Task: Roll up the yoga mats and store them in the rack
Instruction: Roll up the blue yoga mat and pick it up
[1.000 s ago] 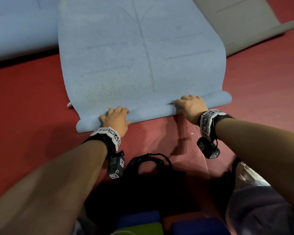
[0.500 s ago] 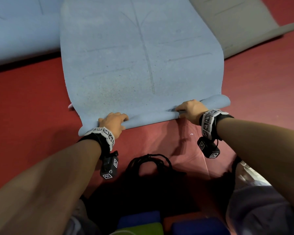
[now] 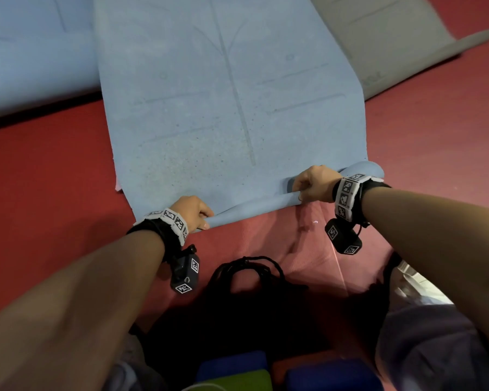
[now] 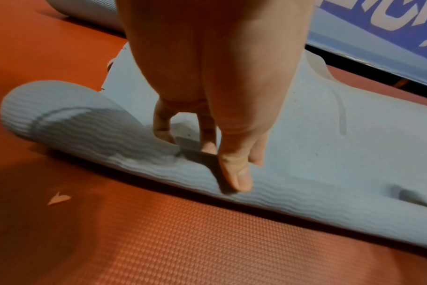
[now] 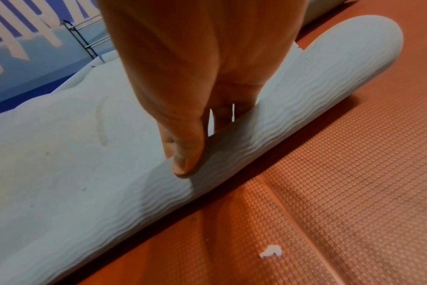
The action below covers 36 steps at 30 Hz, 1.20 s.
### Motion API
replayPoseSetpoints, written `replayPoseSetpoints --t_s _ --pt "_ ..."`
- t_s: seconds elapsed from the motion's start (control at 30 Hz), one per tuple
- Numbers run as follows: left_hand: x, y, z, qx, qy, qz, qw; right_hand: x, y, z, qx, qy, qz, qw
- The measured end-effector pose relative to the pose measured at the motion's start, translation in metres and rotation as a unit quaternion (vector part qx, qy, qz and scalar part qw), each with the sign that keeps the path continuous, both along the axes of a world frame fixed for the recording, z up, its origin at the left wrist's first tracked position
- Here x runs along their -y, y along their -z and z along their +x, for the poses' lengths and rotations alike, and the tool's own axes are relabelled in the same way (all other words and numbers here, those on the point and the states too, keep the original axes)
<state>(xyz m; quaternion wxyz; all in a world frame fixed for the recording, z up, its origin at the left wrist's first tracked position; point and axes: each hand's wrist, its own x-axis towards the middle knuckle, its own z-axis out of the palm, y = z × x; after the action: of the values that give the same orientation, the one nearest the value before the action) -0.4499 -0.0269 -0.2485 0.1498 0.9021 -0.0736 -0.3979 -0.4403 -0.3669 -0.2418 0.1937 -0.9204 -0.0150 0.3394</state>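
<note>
A blue yoga mat [image 3: 226, 114] lies flat on the red floor, running away from me, with its near end turned into a thin roll [image 3: 254, 206]. My left hand [image 3: 194, 211] grips the roll near its left end. The left thumb [image 4: 239, 179] presses the ribbed near side and the fingers [image 4: 162, 133] curl down behind it. My right hand [image 3: 312, 183] grips the roll near its right end, thumb [image 5: 185, 162] on the near side and fingers [image 5: 222, 115] tucked over the far side. The roll's ends [image 5: 368, 42] bulge wider than the pinched parts.
A light blue mat [image 3: 34, 57] lies at the back left and a grey mat [image 3: 393, 43] at the back right. A black metal rack frame [image 5: 85, 38] stands by a blue wall. A black strapped bag [image 3: 246, 277] and coloured blocks [image 3: 232, 368] sit by my knees.
Both hands went from lying over the top of the roll to curling tightly round it, fingers tucked behind. The roll looks thinner where they pinch it.
</note>
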Motion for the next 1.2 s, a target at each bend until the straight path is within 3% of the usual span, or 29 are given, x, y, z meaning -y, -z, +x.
replayPoseSetpoints --t_s 0.33,0.63,0.9,1.2 --pt "0.001 0.011 0.003 -0.018 0.002 0.006 1.0 -0.001 0.011 0.005 -0.021 0.0 0.016 1.0" --pt "0.003 0.026 0.002 -0.008 -0.012 0.029 0.999 -0.004 0.019 0.004 0.009 0.019 -0.006 1.0" --pt "0.002 0.023 -0.003 0.085 -0.07 0.047 0.993 -0.003 0.022 -0.002 0.068 -0.016 -0.029 0.997" --pt "0.013 0.011 -0.008 0.125 -0.056 0.09 0.986 -0.007 0.018 -0.005 0.095 -0.06 -0.059 0.992"
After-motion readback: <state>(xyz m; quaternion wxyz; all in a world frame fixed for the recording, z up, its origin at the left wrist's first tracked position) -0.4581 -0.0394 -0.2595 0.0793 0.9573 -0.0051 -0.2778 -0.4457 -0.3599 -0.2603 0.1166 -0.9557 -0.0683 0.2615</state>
